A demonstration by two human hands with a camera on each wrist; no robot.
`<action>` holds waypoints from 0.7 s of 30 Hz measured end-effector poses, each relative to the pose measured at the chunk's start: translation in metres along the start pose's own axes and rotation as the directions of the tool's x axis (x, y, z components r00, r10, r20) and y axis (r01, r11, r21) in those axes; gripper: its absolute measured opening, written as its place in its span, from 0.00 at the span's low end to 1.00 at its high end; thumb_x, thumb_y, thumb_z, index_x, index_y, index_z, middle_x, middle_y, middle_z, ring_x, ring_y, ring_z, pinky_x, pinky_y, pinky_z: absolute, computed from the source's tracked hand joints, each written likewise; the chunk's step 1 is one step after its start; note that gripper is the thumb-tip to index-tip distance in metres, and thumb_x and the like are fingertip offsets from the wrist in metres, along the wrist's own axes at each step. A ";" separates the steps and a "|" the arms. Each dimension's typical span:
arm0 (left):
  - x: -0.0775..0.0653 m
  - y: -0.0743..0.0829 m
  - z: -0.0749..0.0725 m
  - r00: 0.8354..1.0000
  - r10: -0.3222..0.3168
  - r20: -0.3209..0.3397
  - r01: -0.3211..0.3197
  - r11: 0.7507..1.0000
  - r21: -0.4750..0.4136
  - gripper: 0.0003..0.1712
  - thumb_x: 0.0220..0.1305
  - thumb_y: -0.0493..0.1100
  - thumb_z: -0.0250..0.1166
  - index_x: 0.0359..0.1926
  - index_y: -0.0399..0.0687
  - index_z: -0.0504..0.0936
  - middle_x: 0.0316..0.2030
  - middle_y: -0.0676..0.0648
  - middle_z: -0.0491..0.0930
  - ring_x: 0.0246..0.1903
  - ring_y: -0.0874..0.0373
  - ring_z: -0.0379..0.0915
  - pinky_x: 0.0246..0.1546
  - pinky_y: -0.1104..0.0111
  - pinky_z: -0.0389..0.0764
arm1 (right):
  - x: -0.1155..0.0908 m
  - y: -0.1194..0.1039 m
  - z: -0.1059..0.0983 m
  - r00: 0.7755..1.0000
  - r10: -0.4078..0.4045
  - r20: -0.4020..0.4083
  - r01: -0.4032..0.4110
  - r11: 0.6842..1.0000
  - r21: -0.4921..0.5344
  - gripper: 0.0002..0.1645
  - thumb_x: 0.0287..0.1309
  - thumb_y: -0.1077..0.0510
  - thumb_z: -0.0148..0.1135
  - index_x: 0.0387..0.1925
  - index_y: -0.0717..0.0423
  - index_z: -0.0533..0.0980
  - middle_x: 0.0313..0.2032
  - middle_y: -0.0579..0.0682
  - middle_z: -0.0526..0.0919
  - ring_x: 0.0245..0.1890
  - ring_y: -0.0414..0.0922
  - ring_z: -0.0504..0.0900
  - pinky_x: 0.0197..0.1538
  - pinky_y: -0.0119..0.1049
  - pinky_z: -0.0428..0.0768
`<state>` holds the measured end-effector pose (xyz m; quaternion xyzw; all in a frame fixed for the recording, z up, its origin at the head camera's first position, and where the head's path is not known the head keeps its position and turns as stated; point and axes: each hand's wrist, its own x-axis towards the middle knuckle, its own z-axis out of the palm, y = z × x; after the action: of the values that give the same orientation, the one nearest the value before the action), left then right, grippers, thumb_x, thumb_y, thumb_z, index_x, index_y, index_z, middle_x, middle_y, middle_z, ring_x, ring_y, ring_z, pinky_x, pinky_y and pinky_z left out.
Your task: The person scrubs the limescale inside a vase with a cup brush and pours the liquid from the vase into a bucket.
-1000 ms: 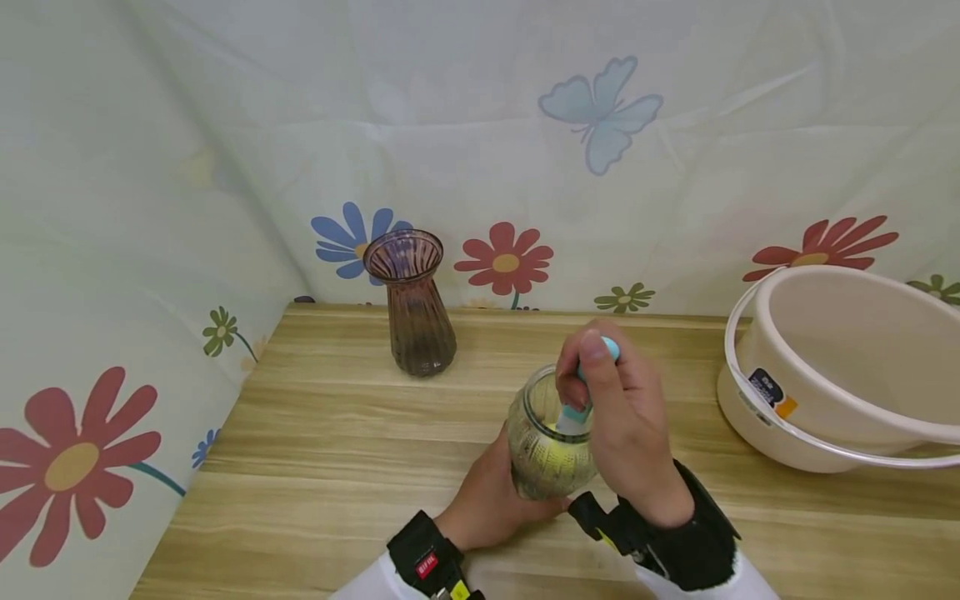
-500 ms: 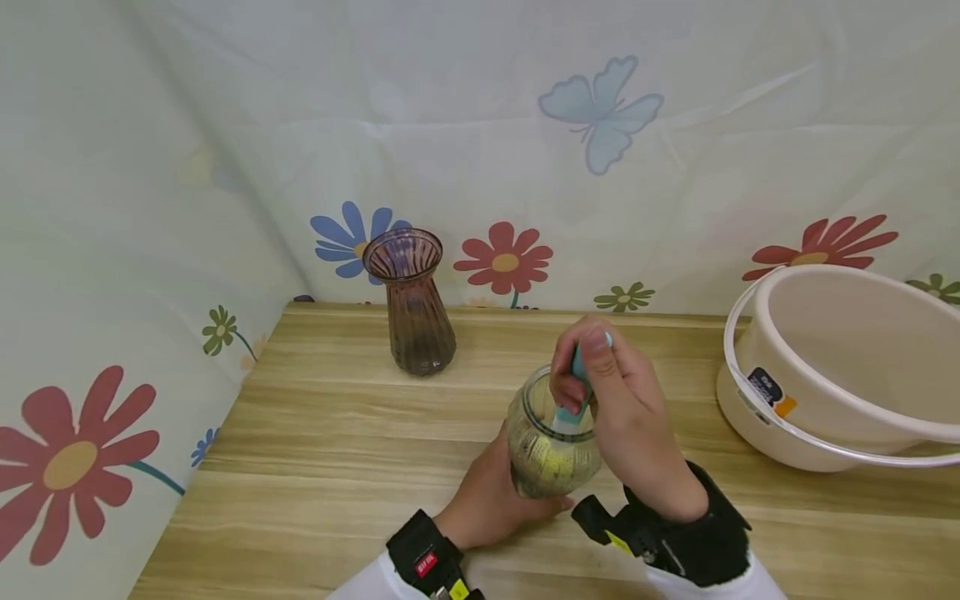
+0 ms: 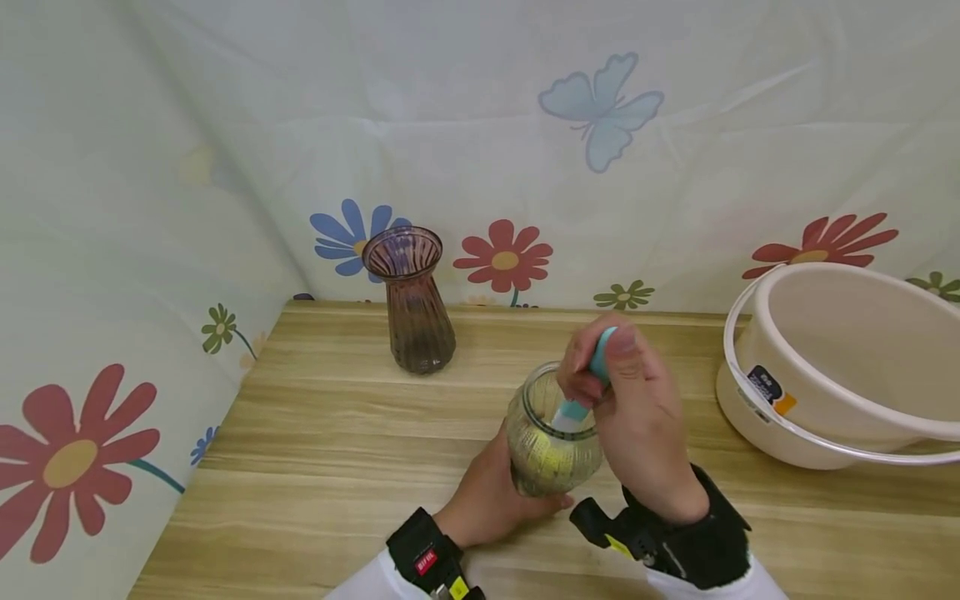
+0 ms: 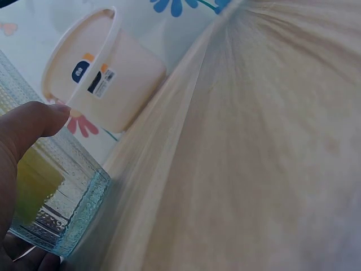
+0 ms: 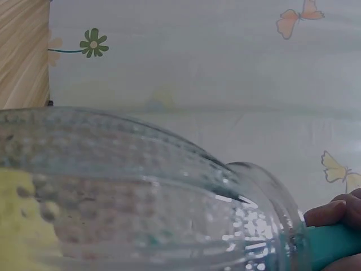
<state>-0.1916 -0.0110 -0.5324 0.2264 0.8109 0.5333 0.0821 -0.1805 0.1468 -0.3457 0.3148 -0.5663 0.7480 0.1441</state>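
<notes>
My left hand [image 3: 491, 492] grips a clear textured glass vase [image 3: 525, 467] from its left side and below. In the left wrist view, my thumb lies along the wall of the vase [image 4: 73, 209], near the tabletop. My right hand [image 3: 637, 417] holds the teal handle of a bottle brush [image 3: 602, 357], which leans down through the vase's mouth. The brush's yellow head [image 3: 550, 458] shows blurred through the glass. In the right wrist view, the teal handle [image 5: 333, 244] enters the rim between my fingers and the vase.
A purple ribbed glass vase [image 3: 420, 325] stands upright at the back of the wooden table [image 3: 337, 433]. Cream buckets [image 3: 757, 333], seemingly one nested in another, with a handle hanging down, stand at the right. A flower-printed cloth [image 3: 450, 125] hangs behind and at the left.
My right hand shifts slightly left, then back right and up, with the brush handle tilting more to the right. The yellow head moves inside the vase. My left hand stays in place.
</notes>
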 end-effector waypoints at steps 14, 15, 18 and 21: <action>-0.001 0.002 0.000 1.000 -0.002 -0.005 0.002 1.000 0.010 0.65 0.50 0.63 0.82 0.79 0.76 0.47 0.70 0.61 0.70 0.68 0.63 0.69 0.71 0.60 0.71 | -0.001 -0.005 -0.008 0.956 -0.255 -0.144 0.287 0.915 0.282 0.29 0.84 0.51 0.33 0.32 0.69 0.69 0.22 0.52 0.62 0.22 0.45 0.61 0.29 0.39 0.60; -0.001 0.002 0.000 1.000 -0.002 -0.005 0.002 1.000 0.007 0.65 0.50 0.62 0.82 0.79 0.76 0.46 0.70 0.61 0.70 0.69 0.63 0.69 0.71 0.59 0.71 | -0.001 -0.006 -0.008 0.954 -0.261 -0.149 0.294 0.912 0.287 0.30 0.84 0.51 0.33 0.32 0.69 0.69 0.22 0.52 0.62 0.22 0.45 0.61 0.29 0.39 0.60; -0.001 0.004 0.000 1.000 0.006 -0.006 -0.006 1.000 0.009 0.65 0.51 0.62 0.82 0.79 0.76 0.46 0.70 0.60 0.70 0.69 0.62 0.69 0.71 0.59 0.71 | 0.000 -0.005 -0.008 0.948 -0.276 -0.158 0.312 0.901 0.300 0.30 0.84 0.51 0.34 0.32 0.70 0.69 0.22 0.52 0.62 0.22 0.44 0.61 0.29 0.39 0.60; -0.002 0.005 -0.001 1.000 0.009 -0.004 -0.009 1.000 0.011 0.65 0.51 0.61 0.81 0.80 0.75 0.46 0.70 0.60 0.70 0.68 0.62 0.69 0.71 0.59 0.71 | 0.000 -0.004 -0.008 0.945 -0.282 -0.167 0.322 0.895 0.308 0.30 0.84 0.51 0.34 0.31 0.69 0.69 0.21 0.51 0.61 0.21 0.44 0.60 0.28 0.39 0.59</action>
<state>-0.1892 -0.0110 -0.5282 0.2294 0.8130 0.5297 0.0766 -0.1806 0.1556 -0.3436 0.3739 -0.3670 0.8181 0.2370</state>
